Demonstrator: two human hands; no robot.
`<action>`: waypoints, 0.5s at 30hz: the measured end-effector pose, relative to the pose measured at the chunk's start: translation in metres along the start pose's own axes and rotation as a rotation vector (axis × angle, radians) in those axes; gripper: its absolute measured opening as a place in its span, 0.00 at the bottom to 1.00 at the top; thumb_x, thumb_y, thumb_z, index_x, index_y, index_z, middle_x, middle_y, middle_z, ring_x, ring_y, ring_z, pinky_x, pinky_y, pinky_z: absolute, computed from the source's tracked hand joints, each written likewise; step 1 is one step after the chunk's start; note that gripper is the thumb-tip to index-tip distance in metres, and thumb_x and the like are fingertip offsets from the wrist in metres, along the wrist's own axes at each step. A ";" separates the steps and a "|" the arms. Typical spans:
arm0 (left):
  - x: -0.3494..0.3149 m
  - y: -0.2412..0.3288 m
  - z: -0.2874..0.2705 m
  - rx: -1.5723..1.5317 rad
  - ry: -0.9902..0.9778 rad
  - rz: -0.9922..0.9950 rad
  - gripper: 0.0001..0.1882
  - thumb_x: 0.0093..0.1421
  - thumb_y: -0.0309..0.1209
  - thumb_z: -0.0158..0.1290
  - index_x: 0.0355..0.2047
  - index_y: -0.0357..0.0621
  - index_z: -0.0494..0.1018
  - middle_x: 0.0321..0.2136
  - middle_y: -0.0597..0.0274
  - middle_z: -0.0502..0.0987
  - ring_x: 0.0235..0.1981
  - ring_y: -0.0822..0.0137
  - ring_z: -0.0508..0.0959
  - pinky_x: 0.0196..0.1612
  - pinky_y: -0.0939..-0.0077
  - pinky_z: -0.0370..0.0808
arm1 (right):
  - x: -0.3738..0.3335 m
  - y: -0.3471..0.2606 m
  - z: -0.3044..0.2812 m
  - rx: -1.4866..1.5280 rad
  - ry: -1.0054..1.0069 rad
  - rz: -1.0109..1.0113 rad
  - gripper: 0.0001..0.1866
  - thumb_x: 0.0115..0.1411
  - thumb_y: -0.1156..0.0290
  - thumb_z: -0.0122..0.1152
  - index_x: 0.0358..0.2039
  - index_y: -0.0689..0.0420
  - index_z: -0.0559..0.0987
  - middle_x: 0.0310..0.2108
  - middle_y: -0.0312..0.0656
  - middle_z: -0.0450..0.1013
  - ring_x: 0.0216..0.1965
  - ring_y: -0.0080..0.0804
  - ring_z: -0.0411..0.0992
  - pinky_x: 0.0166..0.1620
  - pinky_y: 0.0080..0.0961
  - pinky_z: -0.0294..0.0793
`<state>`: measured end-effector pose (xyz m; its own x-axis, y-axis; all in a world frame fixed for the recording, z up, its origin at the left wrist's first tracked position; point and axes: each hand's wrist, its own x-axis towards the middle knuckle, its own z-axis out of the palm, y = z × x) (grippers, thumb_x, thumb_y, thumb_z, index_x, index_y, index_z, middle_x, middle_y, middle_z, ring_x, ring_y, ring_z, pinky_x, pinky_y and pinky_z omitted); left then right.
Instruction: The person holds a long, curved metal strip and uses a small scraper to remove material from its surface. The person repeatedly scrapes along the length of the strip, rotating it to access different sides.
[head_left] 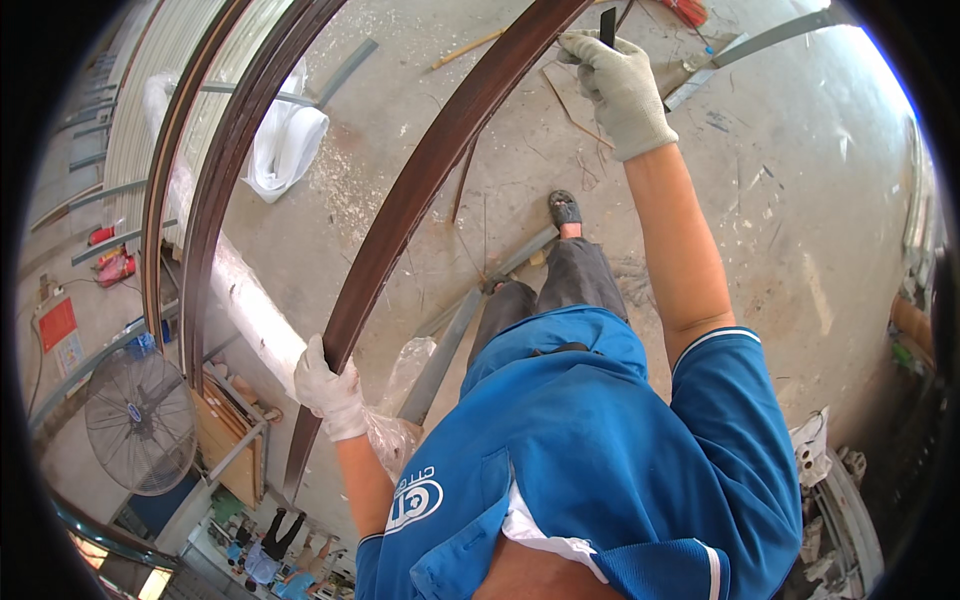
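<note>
A long dark brown profile point(415, 195) runs in front of me, from the lower left up to the top of the view. My left hand point(332, 390), in a pale work glove, is closed around its lower part. Beside the upper part is my right hand point(618, 88), gloved too and closed in a fist. A flat black strip point(607, 27) sticks out of that fist; its kind I cannot make out. The right fingertips come close to the profile's edge, and whether they touch it I cannot tell.
Two more brown profiles point(212, 190) stand to the left, near a plastic-wrapped roll point(250, 300) and a white sheet bundle point(285, 145). A grey metal bar point(440, 355) crosses near my legs. A large fan point(140, 420) stands lower left. Scraps and a red broom point(687, 10) lie on the floor.
</note>
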<state>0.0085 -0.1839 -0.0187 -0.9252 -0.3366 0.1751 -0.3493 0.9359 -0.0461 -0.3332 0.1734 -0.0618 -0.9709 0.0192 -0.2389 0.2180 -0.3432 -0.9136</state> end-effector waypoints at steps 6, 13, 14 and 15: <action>-0.004 0.001 0.004 0.054 0.003 0.017 0.23 0.47 0.30 0.62 0.47 0.45 0.76 0.32 0.51 0.79 0.35 0.45 0.78 0.42 0.52 0.75 | 0.003 0.011 0.002 -0.131 0.060 -0.017 0.06 0.60 0.73 0.65 0.32 0.62 0.81 0.23 0.31 0.71 0.19 0.13 0.60 0.21 0.17 0.55; -0.001 0.000 -0.001 0.000 -0.014 0.013 0.24 0.46 0.31 0.63 0.46 0.44 0.77 0.33 0.49 0.79 0.35 0.45 0.79 0.42 0.51 0.75 | 0.010 0.030 -0.004 -0.413 0.176 -0.335 0.05 0.61 0.73 0.64 0.35 0.61 0.82 0.26 0.29 0.74 0.29 0.15 0.69 0.34 0.17 0.69; 0.000 -0.001 -0.002 -0.015 -0.024 0.012 0.24 0.46 0.31 0.63 0.46 0.44 0.77 0.33 0.49 0.80 0.35 0.45 0.79 0.42 0.52 0.75 | 0.010 0.029 -0.003 -0.410 0.166 -0.365 0.05 0.61 0.73 0.64 0.35 0.61 0.82 0.27 0.29 0.74 0.30 0.15 0.69 0.36 0.18 0.70; 0.001 -0.001 -0.004 -0.033 -0.036 0.004 0.24 0.46 0.31 0.63 0.46 0.43 0.77 0.33 0.49 0.80 0.35 0.45 0.79 0.41 0.52 0.75 | 0.009 0.026 -0.001 -0.407 0.157 -0.395 0.05 0.61 0.73 0.64 0.35 0.61 0.82 0.27 0.29 0.75 0.31 0.15 0.70 0.38 0.18 0.72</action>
<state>0.0086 -0.1848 -0.0149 -0.9316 -0.3356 0.1393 -0.3408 0.9400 -0.0146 -0.3357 0.1652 -0.0882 -0.9668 0.2215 0.1277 -0.1065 0.1055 -0.9887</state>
